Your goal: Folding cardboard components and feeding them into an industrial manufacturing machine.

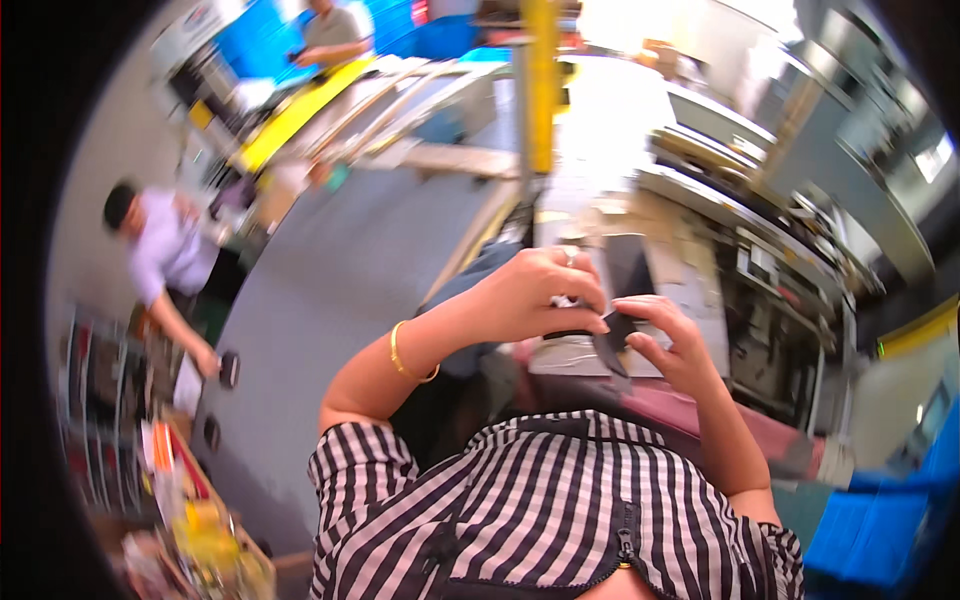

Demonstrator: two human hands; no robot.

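My left hand [556, 290] is closed, its fingers curled down over the work table, with a ring on one finger. A small white thing [564, 301], too blurred to name, shows between its fingers. Between my two hands hangs a thin dark strip [608, 352]. Thumb and forefinger of my right hand [672, 338] pinch the strip's upper part. Just beyond my hands, a dark flat rectangular piece [628, 262] lies on the light-coloured table [700, 300]. Pale flat pieces [565, 355] lie under my left hand.
A wide grey table [330, 260] stretches out on my left. Beyond it one person [170, 245] reaches over its edge; another person [338, 38] is at the back. A yellow post [540, 90] rises ahead. Machinery [765, 270] stands right, blue bins [870, 535] lower right.
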